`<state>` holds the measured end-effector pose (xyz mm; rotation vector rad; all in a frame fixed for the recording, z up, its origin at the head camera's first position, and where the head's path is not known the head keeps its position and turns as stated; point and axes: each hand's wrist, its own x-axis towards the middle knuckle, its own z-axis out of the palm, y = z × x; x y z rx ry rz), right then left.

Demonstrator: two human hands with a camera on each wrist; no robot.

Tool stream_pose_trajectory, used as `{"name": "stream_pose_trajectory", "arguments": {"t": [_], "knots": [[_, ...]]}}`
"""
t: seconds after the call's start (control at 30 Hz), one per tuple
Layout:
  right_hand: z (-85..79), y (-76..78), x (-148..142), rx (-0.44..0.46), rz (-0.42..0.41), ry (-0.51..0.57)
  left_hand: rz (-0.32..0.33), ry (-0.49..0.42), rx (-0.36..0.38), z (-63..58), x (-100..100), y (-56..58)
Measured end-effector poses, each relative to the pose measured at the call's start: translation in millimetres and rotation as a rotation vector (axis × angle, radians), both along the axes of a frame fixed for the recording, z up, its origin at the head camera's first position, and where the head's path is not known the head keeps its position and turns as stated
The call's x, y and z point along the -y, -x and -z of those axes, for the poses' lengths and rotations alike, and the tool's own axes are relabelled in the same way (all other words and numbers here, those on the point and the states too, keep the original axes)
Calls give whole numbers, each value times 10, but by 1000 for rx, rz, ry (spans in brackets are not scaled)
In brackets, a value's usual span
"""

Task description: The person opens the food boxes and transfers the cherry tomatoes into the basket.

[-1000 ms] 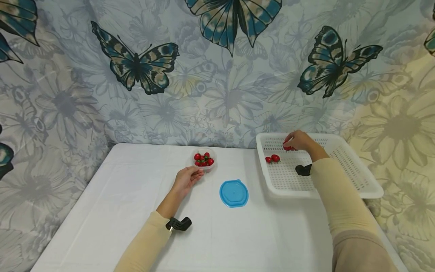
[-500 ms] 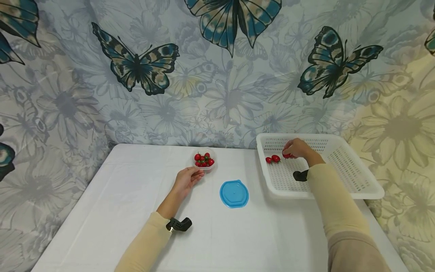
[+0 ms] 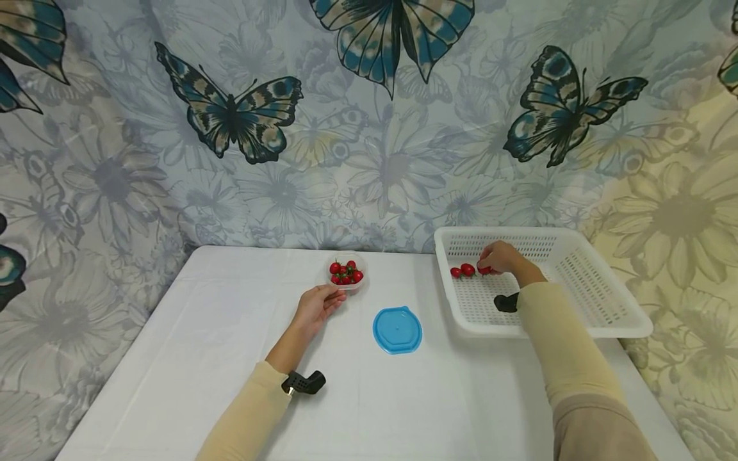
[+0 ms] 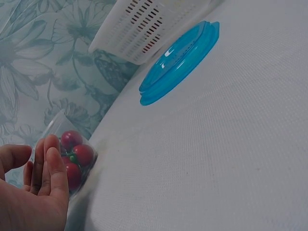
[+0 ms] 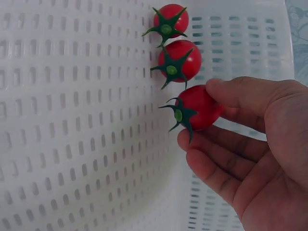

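Judged step: handling a single tomato (image 5: 202,108) in the basket (image 3: 567,272).
Right grip (image 5: 267,163) pinches it beside two loose tomatoes (image 5: 185,61); left grip (image 3: 313,310), fingers extended, at the tub (image 3: 364,264). Next move likely needs a steady pinch.

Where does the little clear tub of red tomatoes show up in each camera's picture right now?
Head: the clear tub is a little left of and below the picture's centre, at the fingertips of the left hand.
Left wrist: the clear tub is at lower left, partly hidden behind the fingers.
Right wrist: not in it.
Shared landmark: the white basket, on the right, at the top, and filling most of the picture, respectively.
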<state>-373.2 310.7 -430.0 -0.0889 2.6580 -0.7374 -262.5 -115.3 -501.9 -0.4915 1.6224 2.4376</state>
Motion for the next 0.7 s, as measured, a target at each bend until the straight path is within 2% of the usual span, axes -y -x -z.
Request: {"name": "stream_pose_trajectory", "arguments": {"t": [0.23, 0.7], "knots": [[19, -21, 10, -10, -12, -51, -2, 5, -2, 4, -7, 8], [57, -56, 21, 38, -44, -46, 14, -6, -17, 13, -4, -4]]}}
